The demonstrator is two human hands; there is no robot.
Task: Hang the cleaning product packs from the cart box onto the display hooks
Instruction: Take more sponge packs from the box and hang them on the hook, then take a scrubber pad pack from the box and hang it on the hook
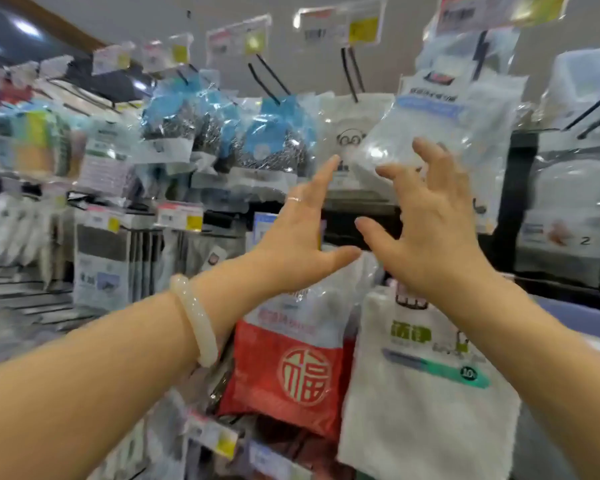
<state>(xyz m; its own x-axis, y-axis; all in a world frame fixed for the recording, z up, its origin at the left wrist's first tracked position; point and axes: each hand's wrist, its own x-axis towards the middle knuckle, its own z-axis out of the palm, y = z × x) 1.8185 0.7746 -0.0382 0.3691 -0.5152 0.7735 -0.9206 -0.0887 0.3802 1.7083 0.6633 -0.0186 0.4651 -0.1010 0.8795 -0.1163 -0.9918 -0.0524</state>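
While both arms reach up, the left hand (296, 233) and right hand (430, 233) spread empty fingers before a hanging clear pack (430, 133).

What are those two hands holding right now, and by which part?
Nothing. The left hand and right hand are both open, fingers spread, raised before the clear white pack hanging on its hook; neither grips it.

Two hands: left (300, 244), right (430, 233); one bracelet (194, 320); one ring (294, 199); one red pack (291, 368)
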